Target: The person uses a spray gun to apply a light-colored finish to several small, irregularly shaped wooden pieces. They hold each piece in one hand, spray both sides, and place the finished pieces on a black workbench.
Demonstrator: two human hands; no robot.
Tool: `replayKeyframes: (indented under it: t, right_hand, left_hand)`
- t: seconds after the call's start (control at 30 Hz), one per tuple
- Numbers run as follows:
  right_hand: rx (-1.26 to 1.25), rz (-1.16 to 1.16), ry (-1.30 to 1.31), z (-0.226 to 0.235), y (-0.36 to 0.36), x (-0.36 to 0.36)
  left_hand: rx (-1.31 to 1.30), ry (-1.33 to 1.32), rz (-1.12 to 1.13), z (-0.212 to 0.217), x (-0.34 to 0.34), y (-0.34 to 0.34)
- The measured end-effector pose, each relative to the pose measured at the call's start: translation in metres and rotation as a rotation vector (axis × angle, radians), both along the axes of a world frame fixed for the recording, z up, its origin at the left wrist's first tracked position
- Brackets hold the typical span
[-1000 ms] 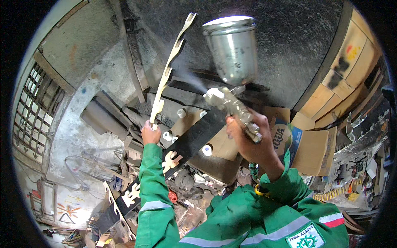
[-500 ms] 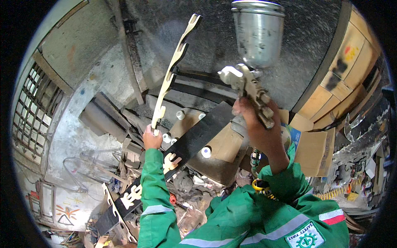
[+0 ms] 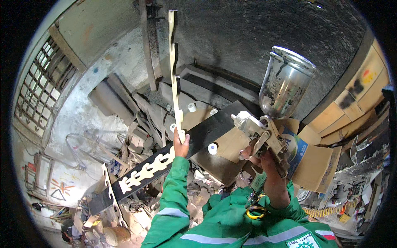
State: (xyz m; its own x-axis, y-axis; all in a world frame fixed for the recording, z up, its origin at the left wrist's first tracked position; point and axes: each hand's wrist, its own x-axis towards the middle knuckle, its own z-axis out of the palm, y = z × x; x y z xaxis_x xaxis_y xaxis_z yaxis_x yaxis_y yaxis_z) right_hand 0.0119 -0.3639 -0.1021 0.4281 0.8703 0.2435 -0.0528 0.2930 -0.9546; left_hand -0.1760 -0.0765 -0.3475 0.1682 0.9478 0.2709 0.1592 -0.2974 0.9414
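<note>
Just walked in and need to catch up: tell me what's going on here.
A person in a green work jacket holds a long cream-coloured cut-out strip upright by its lower end in the left hand. The right hand grips a spray gun with a metal cup on top, its nozzle turned toward the strip. Below lies a black board carrying a similar cream cut-out piece, amid cardboard and scrap.

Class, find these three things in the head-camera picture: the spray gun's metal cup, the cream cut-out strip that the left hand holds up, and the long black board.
Metal cup (image 3: 286, 84), head view: middle of its shiny side.
Cream cut-out strip (image 3: 174, 78), head view: mid-length of the strip.
Black board (image 3: 206, 130), head view: bare upper stretch.
</note>
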Motion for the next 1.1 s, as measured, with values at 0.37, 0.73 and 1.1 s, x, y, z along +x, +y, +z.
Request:
replayKeyframes:
  t: [0.37,0.73,1.1]
  right_hand:
    - [0.145,-0.032,-0.082,0.017,0.006,-0.003]
    - [0.116,-0.152,-0.604,0.036,0.027,0.008]
    - [0.125,-0.198,-0.61,0.027,0.033,0.005]
  left_hand:
    - [0.136,0.375,0.489,-0.001,-0.043,0.026]
    - [0.183,0.491,0.35,0.08,-0.045,0.102]
    - [0.133,0.38,0.175,0.102,-0.019,0.086]
